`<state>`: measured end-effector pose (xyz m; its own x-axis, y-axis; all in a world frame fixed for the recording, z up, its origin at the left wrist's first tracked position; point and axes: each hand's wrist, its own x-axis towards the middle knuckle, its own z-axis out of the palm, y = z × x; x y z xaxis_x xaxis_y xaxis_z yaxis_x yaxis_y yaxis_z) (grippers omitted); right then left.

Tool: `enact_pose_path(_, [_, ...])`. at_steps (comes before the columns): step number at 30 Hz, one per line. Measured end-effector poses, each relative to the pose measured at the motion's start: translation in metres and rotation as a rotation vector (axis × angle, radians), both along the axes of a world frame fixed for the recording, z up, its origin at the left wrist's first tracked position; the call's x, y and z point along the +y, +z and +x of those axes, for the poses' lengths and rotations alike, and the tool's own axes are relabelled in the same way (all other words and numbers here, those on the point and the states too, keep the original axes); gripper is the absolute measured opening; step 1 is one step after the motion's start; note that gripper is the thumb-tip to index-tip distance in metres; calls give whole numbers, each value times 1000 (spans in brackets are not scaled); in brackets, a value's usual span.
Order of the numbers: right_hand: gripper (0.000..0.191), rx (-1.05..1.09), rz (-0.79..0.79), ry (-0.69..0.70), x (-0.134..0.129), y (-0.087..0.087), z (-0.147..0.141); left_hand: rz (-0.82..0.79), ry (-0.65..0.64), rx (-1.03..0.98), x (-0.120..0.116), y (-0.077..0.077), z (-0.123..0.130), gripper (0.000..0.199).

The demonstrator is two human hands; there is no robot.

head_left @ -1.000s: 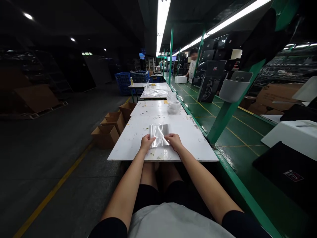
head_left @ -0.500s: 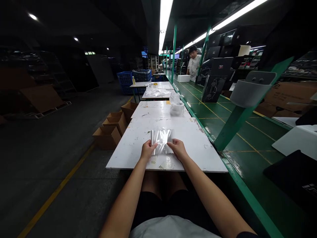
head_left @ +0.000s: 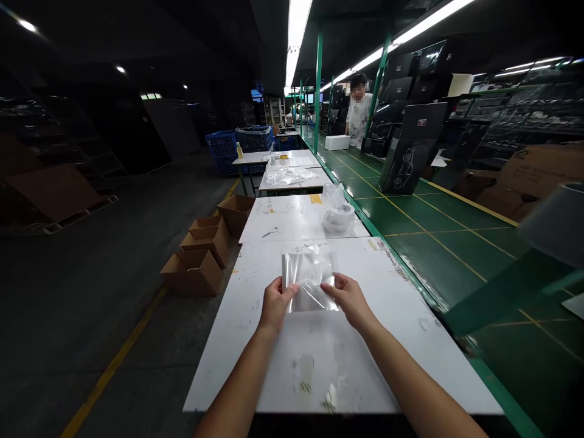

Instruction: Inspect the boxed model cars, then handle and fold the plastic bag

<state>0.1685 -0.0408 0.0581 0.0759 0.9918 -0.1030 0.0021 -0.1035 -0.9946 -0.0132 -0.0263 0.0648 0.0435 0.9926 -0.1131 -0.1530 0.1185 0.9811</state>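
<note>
A clear plastic sleeve (head_left: 310, 281) sits in the middle of a white work table (head_left: 401, 359), closer to the far edge than the near one. Its long axis runs side to side, roughly parallel to the table's near edge. It is held in both hands, and whether it touches the tabletop cannot be told.

The left hand (head_left: 276, 304) pinches the sleeve's lower left corner between thumb and fingers, while the right hand (head_left: 347, 298) grips the lower right side with its fingertips. The sleeve lies directly ahead of both hands and between them, and neither is clearly nearer to it. Both arms reach in from the near edge.

Worn tape marks (head_left: 305, 372) stain the tabletop toward the near edge. Beyond the far edge, a second white table (head_left: 292, 220) carries a crumpled clear bag (head_left: 338, 212) near its right edge and a yellow strip (head_left: 316, 198) at its far edge. Cardboard boxes (head_left: 194, 274) stand on the floor off the left edge.

A green workbench (head_left: 433, 261) runs along the right edge, and a co-worker in a white top (head_left: 359, 118) stands farther down it. Black cartons (head_left: 410, 147) there show a printed car outline and a small mark, but no writing can be read on them at this size.
</note>
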Motion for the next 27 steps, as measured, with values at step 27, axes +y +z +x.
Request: enact_pose_path(27, [52, 355, -232, -59, 96, 215, -104, -139, 51, -34, 101, 202, -87, 35])
